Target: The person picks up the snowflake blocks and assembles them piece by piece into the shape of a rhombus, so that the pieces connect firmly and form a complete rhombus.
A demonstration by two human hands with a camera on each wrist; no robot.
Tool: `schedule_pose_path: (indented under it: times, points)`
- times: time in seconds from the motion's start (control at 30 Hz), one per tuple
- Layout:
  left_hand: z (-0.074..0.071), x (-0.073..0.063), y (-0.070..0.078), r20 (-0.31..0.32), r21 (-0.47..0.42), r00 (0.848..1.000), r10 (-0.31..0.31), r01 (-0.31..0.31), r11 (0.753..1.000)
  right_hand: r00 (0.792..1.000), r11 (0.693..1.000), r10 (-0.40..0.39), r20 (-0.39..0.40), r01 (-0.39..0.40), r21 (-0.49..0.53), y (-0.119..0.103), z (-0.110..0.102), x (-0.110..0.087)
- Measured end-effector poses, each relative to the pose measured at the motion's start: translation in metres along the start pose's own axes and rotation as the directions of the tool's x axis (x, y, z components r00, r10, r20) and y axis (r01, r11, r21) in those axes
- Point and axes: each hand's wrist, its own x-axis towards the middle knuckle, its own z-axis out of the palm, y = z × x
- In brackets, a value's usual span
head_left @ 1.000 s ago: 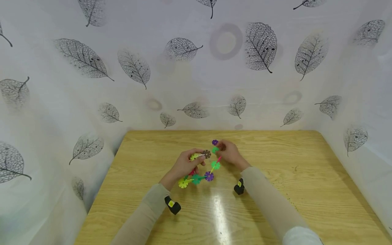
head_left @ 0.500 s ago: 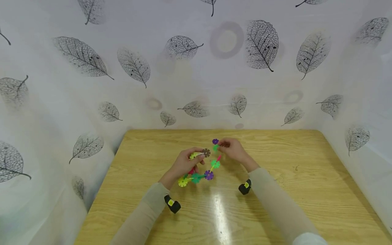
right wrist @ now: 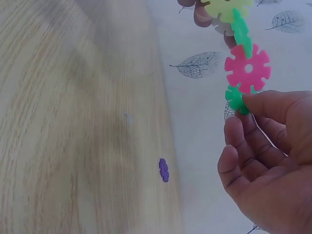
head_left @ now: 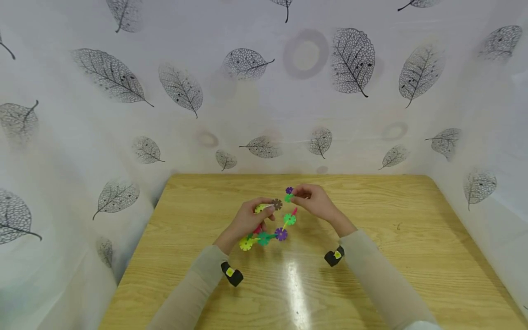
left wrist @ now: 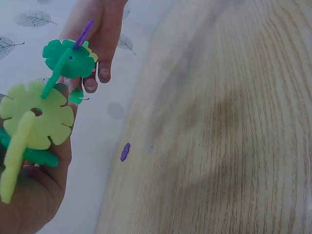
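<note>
A linked chain of notched plastic snowflake discs hangs from my left hand [head_left: 247, 223], whose thumb and fingers grip it near a brown disc [head_left: 277, 204]. Yellow [head_left: 246, 244], teal [head_left: 263, 238], purple [head_left: 281, 234] and light green [head_left: 290, 219] discs form its lower loop, ending in a pink disc [right wrist: 248, 68] seen edge-on from the head. Beyond that end, my right hand [head_left: 316, 202] pinches a single green snowflake disc [right wrist: 237, 99] between thumb and index finger. Part of the chain is hidden behind the left fingers.
One loose purple snowflake disc [head_left: 289, 190] lies near the back of the wooden table [head_left: 412, 256], just past the right fingertips. A white curtain [head_left: 264, 114] with a leaf print stands behind the table and along both sides.
My right hand, still pinching the green disc, has shifted slightly away from the chain's pink end, and its forearm has swung to the right. My left hand has hardly moved.
</note>
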Motion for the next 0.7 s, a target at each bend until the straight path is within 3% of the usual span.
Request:
schedule_pose_path:
  times: [0.4, 0.7]
  points:
    - [0.000, 0.000, 0.003, 0.004, 0.011, 1.000, -0.012, 0.012, 1.000, 0.997, 0.997, -0.077, 0.006, 0.077, 0.003, -0.012, -0.003, -0.008]
    - [0.000, 0.000, 0.002, 0.010, -0.021, 1.000, 0.027, -0.027, 0.999, 0.994, 0.995, -0.104, 0.042, 0.104, 0.004, -0.017, -0.004, -0.010]
